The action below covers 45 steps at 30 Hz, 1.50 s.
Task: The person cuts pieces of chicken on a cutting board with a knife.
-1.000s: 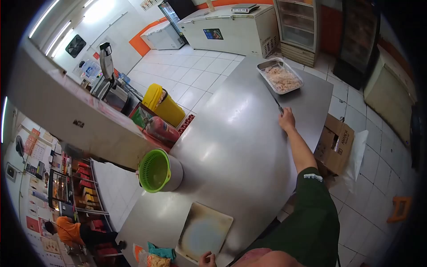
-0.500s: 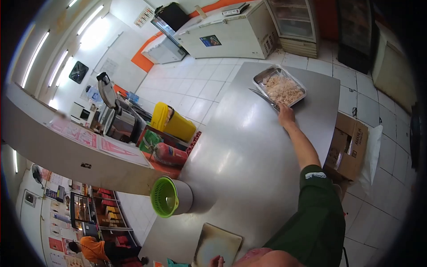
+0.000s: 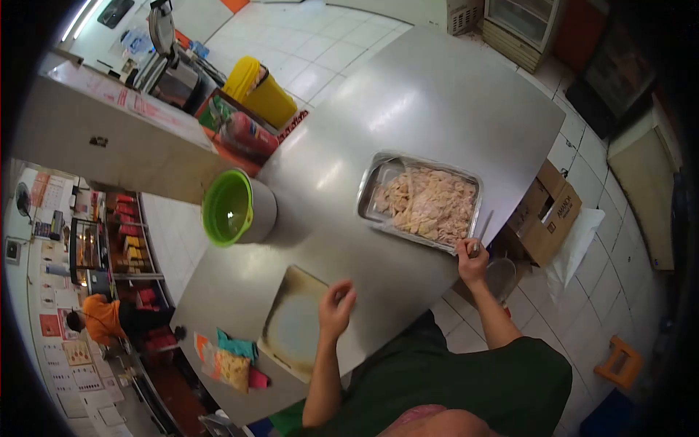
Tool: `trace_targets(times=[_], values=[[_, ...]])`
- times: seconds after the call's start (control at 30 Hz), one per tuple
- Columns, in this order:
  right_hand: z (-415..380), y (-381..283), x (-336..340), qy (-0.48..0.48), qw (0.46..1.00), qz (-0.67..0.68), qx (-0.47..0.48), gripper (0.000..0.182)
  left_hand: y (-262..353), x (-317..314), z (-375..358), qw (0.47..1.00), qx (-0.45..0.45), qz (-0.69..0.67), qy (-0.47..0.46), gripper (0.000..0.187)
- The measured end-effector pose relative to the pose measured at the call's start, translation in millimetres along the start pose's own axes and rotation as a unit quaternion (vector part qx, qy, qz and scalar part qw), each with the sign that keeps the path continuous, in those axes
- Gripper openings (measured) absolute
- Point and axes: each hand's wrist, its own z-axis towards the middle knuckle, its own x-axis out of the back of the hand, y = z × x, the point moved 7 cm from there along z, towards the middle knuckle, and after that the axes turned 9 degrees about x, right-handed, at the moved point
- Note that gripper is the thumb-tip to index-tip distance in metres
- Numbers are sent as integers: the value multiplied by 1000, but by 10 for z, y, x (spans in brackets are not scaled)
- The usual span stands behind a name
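Near the front right of the steel table, my right hand (image 3: 473, 264) is closed around a knife (image 3: 486, 224), its blade pointing away from me. The same hand touches the near right corner of a metal tray (image 3: 362, 195). Pale, chopped raw meat (image 3: 435, 204), which looks like chicken, fills most of this tray. My left hand (image 3: 336, 309) hovers by the right edge of a worn, stained cutting board (image 3: 291, 324), fingers loosely curled and nothing in them.
A green strainer basket (image 3: 227, 207) sits in a white bucket (image 3: 263, 211) on the steel table (image 3: 393, 95). Packets (image 3: 231, 366) lie at the near left edge. A cardboard box (image 3: 550, 211) stands right of the table. A person in orange (image 3: 102, 318) is at far left.
The tray of meat has come much nearer to me, with my right hand and the knife at its corner. My left hand has risen beside the board. The view has shifted.
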Motion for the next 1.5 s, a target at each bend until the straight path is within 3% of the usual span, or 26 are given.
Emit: trace_targets(times=[0.03, 0.1, 0.13, 0.2, 0.27, 0.37, 0.4, 0.43, 0.5, 0.63, 0.8, 0.87, 0.93, 1.0, 1.03, 1.1, 1.13, 1.17, 1.23, 1.27, 1.33, 1.37, 1.43, 1.5], values=[[-74, -47, 5, -4, 1000, -4, -2, 26, 131, -189, 162, 999, 17, -11, -38, 33], [-134, -440, 165, 120, 978, -147, 85, 25, 247, -511, 520, 997, -6, -6, -73, 47], [-114, -466, 178, 129, 985, -108, 41, 25, 219, -629, 729, 995, -37, 75, -45, 52], [-81, -400, 212, 93, 988, -118, 34, 24, 68, -822, 982, 985, -66, 156, -12, 56], [8, -311, 206, 39, 989, -135, 41, 19, -319, -991, 1183, 982, 153, 108, -27, 67], [-44, -293, 143, -17, 984, -168, 57, 17, -534, -1137, 1272, 994, 103, -4, -22, 70], [-105, -269, 102, -34, 986, -164, 16, 14, -333, -1201, 1090, 978, 186, -61, -69, 69], [-154, -251, 61, -33, 986, -162, 14, 14, -323, -1218, 1126, 978, 186, -58, -68, 69], [-266, -418, -29, -23, 978, -180, 106, 16, -312, -1248, 1173, 985, 151, -67, -56, 68], [-336, -270, -89, -17, 991, -119, 59, 12, -334, -1452, 1264, 961, 214, -81, -158, 65], [-289, -154, -146, -32, 983, -155, 93, 11, -232, -1770, 1095, 902, 314, -78, -287, 61], [-264, -190, -133, -31, 983, -151, 103, 11, -631, -1670, 1368, 904, 298, -102, -289, 58], [-221, -326, -137, -14, 986, -135, 101, 11, -601, -1518, 1382, 905, 286, -121, -289, 57], [-208, -291, -144, -19, 989, -120, 89, 11, -75, -1164, 1123, 909, 248, 231, -244, 63], [-212, -262, -157, -23, 991, -107, 80, 11, 26, -1004, 1084, 907, 251, 237, -242, 63], [-200, -243, -152, -23, 990, -112, 86, 11, 227, -758, 1107, 838, 113, 481, -231, 74], [-211, -247, -153, -27, 987, -122, 96, 11, 225, -607, 1167, 875, 142, 437, -152, 82], [-205, -249, -167, -28, 987, -122, 96, 11, 85, -610, 1263, 876, 142, 436, -151, 82], [-215, -282, -161, -12, 986, -125, 113, 13, -50, -507, 1523, 970, 92, 225, 23, 86], [-190, -299, -166, -11, 985, -125, 116, 13, 29, -591, 1540, 970, 90, 224, 23, 86], [-202, -299, -163, -22, 989, -115, 93, 13, -32, -952, 1447, 960, 248, 46, -119, 92], [-214, -312, -162, -22, 989, -117, 92, 13, -166, -1034, 1545, 960, 249, 46, -120, 92], [-191, -379, -164, -16, 983, -139, 117, 14, -495, -1431, 1716, 902, 283, -184, -271, 94], [-191, -337, -165, -16, 985, -136, 109, 13, -308, -1593, 1453, 913, 323, -119, -221, 96]])
